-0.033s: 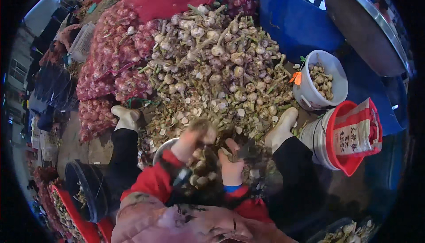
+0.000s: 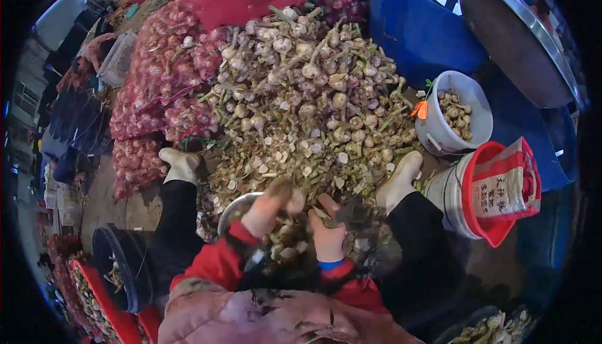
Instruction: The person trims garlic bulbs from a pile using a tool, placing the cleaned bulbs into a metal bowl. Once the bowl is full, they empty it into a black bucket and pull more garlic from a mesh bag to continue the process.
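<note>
The left hand (image 2: 263, 212), blurred, is at a metal bowl (image 2: 233, 209); the right hand (image 2: 327, 239) is nearby, before heaped garlic (image 2: 313, 87). I cannot tell what either grasps.

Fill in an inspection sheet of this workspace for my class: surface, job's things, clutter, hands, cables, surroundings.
Surface: brown floor, partly covered by garlic and scraps.
Job's things: large heap of garlic bulbs, many with stems; pale-rimmed bowl partly hidden by the left arm.
Clutter: loose trimmings at the heap's near edge.
Hands: left hand blurred, over the bowl's edge; right hand beside it, fingers bent; grips unclear.
Cables: nothing seen.
Surroundings: red mesh sacks to the left; white bucket holding garlic and blue container to the right.
</note>
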Available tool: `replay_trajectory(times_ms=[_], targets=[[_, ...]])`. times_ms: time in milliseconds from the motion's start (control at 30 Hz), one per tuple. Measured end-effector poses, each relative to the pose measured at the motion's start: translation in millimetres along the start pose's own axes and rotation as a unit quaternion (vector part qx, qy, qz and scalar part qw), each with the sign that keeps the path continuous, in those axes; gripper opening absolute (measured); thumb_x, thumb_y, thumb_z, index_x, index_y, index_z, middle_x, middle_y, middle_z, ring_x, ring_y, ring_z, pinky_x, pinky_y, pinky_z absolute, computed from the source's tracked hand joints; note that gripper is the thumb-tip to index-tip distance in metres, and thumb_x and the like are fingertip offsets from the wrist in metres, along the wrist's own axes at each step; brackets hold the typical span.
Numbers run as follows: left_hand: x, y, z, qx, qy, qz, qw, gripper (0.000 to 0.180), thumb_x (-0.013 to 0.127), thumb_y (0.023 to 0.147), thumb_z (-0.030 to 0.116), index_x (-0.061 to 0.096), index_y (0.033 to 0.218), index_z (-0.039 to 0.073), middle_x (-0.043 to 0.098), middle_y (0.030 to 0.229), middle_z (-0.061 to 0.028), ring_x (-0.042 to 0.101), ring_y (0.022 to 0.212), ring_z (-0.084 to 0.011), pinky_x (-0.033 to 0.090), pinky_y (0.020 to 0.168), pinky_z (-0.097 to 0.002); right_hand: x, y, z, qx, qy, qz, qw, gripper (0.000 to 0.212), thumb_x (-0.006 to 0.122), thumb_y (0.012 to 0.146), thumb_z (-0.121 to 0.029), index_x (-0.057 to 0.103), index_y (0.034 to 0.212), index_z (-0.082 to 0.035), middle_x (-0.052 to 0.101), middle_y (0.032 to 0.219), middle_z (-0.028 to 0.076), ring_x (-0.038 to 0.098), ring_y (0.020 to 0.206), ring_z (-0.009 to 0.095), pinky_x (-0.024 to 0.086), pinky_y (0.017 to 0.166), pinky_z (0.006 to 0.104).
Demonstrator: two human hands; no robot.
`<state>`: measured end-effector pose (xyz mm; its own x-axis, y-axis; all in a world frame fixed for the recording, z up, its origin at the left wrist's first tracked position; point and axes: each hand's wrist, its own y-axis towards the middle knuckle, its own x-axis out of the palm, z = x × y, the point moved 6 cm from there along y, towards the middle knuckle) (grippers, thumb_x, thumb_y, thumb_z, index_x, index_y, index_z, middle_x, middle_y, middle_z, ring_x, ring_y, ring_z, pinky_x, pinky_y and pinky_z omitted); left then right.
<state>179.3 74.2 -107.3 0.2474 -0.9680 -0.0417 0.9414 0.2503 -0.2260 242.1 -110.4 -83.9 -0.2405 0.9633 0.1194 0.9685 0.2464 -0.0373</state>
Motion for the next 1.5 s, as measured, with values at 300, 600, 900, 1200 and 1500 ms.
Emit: replay_trajectory(times_ms=[300,600,900,1200,1500], targets=[[26.3,-104.9,75.9,-0.037,0.230,0.107,0.967,0.077,0.082,0.061,0.027,0.053,0.127,0.001,0.060,0.119,-0.0154,0.059,0.110,-0.0239,0.045,0.095,-0.0341,12.1,-37.4,-4.7,0.155,0.096,-0.193,0.964,0.021,0.067,0.087,-0.010,0.065,0.107,-0.004,0.065,0.098,0.001,0.058,0.089,0.010,0.047,0.080,0.0263],[4.4,-132.0,61.4,-0.037,0.015,0.068,0.997,0.083,0.083,0.063,0.018,0.041,0.133,0.001,0.060,0.111,-0.0107,0.058,0.100,-0.0181,0.048,0.089,-0.0319,21.0,-64.3,-49.0,-0.166,-0.252,-0.239,0.923,0.028,0.075,0.068,-0.006,0.065,0.095,-0.007,0.063,0.088,0.011,0.063,0.080,0.028,0.051,0.072,0.0361],[6.3,-141.2,66.0,0.104,0.231,0.103,0.962,0.089,0.088,0.057,0.038,0.047,0.125,0.000,0.061,0.107,-0.0130,0.061,0.100,-0.0255,0.048,0.088,-0.0348,48.6,-80.9,-19.8,-0.192,-0.360,-0.356,0.841,0.014,0.064,0.074,-0.011,0.060,0.087,-0.009,0.057,0.086,0.012,0.060,0.083,0.036,0.049,0.071,0.0453],[20.4,-162.3,105.2,0.046,0.251,0.124,0.959,0.074,0.085,0.056,0.022,0.051,0.119,0.001,0.060,0.106,-0.0127,0.061,0.099,-0.0227,0.048,0.089,-0.0340,3.9,-35.2,51.8,0.020,-0.412,-0.260,0.873,0.024,0.059,0.076,-0.005,0.063,0.099,-0.005,0.065,0.092,0.017,0.062,0.088,0.039,0.050,0.076,0.0454],[5.7,-135.8,63.8,0.078,-0.442,0.261,0.855,0.084,0.066,0.071,0.071,0.046,0.129,0.014,0.056,0.119,-0.0052,0.057,0.108,-0.0287,0.046,0.091,-0.0457,20.7,-60.4,-15.3,-0.162,-0.121,-0.190,0.961,0.022,0.065,0.074,0.005,0.061,0.092,-0.006,0.057,0.086,0.006,0.058,0.075,0.018,0.046,0.066,0.0290]])
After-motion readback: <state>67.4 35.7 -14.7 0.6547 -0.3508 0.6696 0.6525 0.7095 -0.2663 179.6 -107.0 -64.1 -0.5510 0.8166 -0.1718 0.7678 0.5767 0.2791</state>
